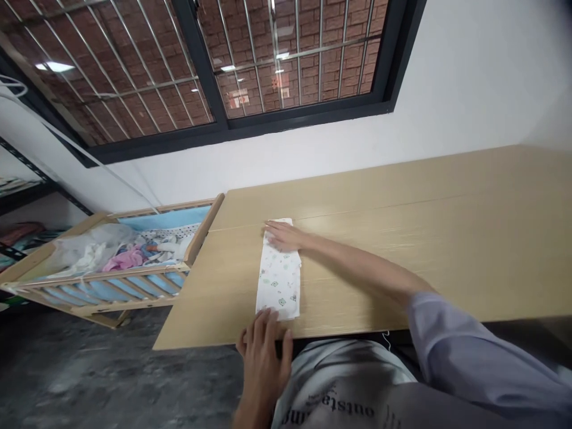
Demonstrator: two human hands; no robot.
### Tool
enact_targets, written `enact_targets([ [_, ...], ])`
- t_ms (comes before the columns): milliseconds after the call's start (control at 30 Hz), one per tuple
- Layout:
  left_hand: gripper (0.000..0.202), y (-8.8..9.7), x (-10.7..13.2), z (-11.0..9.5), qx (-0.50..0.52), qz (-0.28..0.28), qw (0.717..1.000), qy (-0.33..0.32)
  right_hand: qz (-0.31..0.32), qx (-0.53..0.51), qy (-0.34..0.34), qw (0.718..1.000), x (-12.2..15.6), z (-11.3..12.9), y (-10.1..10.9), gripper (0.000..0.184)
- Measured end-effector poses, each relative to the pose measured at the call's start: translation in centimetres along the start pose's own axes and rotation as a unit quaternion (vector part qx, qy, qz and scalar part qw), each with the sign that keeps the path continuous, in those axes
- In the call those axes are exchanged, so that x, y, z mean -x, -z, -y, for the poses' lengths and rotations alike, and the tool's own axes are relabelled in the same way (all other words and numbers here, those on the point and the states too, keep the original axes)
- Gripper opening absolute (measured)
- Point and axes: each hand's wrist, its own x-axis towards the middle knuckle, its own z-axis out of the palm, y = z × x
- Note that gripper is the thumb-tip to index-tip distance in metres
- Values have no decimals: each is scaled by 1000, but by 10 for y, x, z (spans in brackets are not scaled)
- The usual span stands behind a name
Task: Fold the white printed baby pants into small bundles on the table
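Cloth [279, 277], white, with small green and dark print. Folded into a narrow strip, right edge uneven. Lies flat on the tabletop [447, 250], lengthwise toward its near edge.

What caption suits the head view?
Left hand and right hand at opposite ends of printed white cloth on tan table.

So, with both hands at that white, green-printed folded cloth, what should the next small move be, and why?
I'd probably have the right hand straighten the cloth's right-hand edge: the white, green-printed folded cloth shows a small jagged step there, just below that hand, while the left hand sits at the near end, apparently placed to steady it.
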Motion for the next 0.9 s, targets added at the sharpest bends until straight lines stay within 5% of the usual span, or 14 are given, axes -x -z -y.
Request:
enact_targets([
  [233, 26, 9, -24, 50, 83, 42, 986, -140, 43, 10, 121, 992, 122, 109, 10, 33],
  [433, 28, 11, -13, 40, 97, 32, 976, -192, 17, 81, 100, 992, 200, 138, -3, 44],
  [633, 37, 26, -3, 15, 131, 42, 955, -261, -56, 85, 80, 992, 237, 148, -6, 18],
  [900, 41, 46, -35, 2, 88, 8, 969, -232, -99, -4, 30, 995, 226, 150, 43, 16],
])
